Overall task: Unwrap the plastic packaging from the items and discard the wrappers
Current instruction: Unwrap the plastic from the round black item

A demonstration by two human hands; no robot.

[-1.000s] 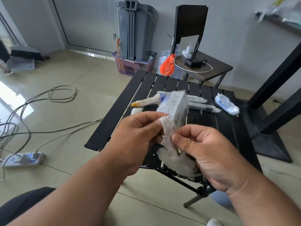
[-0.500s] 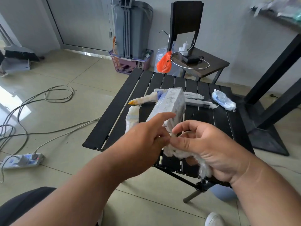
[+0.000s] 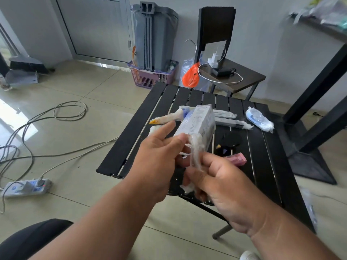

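A white box (image 3: 199, 122) wrapped in clear plastic film is held up above the black slatted table (image 3: 131, 128). My left hand (image 3: 159, 156) holds the box's lower end, with the index finger stretched out along its side. My right hand (image 3: 216, 182) pinches a twisted strand of film (image 3: 195, 152) that runs down from the box, and a wad of loose film sits in its palm. Several other wrapped items lie on the table behind: long thin ones (image 3: 225, 115) and a blue bundle (image 3: 260, 121).
A pink object (image 3: 237, 159) and a small dark item (image 3: 231, 139) lie on the table right of my hands. Behind stand a side table with a charger (image 3: 234, 76), an orange bag (image 3: 190, 76) and a purple basket (image 3: 152, 77). Cables and a power strip (image 3: 26, 187) lie on the floor, left.
The film has been pulled down off the box into a stretched strand. My right hand moved lower and right, uncovering the pink object; my left index finger straightened along the box.
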